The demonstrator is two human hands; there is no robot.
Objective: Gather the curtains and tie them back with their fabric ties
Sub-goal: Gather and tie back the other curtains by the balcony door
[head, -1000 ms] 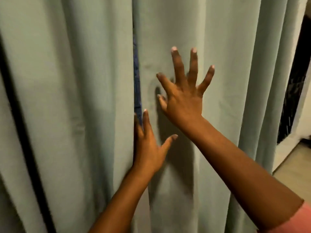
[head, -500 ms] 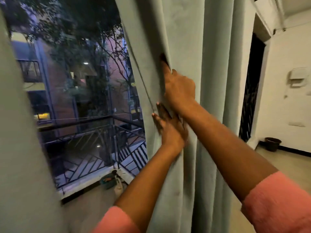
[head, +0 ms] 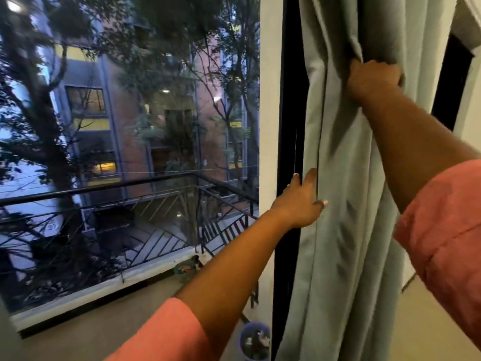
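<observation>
Curtain [head: 346, 230] is hanging bunched in thick folds at the right side of the opening, just beside the black door frame [head: 287, 126]. Right hand [head: 373, 79] is clenching a fistful of the fabric high up, fingers buried in the folds. Left hand [head: 303, 201] is lying lower on the curtain's left edge, fingers extended and loose, thumb pressing the front of the cloth; not gripping. Both sleeves [head: 447, 230] are pink, pushed up the forearms. No fabric tie is showing. White wall strip [head: 269, 100] is standing left of the frame. Beyond it, the balcony is sitting open to view: black metal railing [head: 130, 186] with diagonal bars, trees and a brick building behind, some windows lit. Floor [head: 429, 327] is looking pale and smooth. Small blue bucket [head: 255, 340] is sitting on the floor at the curtain's foot. Dark doorway [head: 451, 82] is showing at far right.
</observation>
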